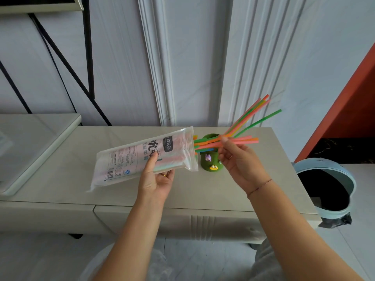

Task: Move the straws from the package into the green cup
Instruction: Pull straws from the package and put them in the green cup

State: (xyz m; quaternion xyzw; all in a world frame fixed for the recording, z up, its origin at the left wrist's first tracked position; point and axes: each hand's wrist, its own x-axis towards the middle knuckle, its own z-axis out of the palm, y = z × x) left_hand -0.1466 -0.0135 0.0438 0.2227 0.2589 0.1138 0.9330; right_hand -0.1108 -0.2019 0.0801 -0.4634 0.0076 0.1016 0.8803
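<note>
My left hand (157, 178) grips a clear plastic straw package (142, 158) from below, held above the table with its open mouth pointing right. Coloured straws stick out of that mouth. My right hand (237, 159) pinches a bundle of pink, orange and green straws (245, 126) that fans out up and to the right; their near ends are still at the package mouth. The green cup (210, 160), with small cartoon figures on its side, stands upright on the table just behind and between my hands, partly hidden by the straws and my right fingers.
The cup stands on a pale cabinet top (253, 195) against a white panelled wall. A light blue waste bin (324, 187) with a black liner sits on the floor at the right. A raised white surface (38, 142) lies at the left.
</note>
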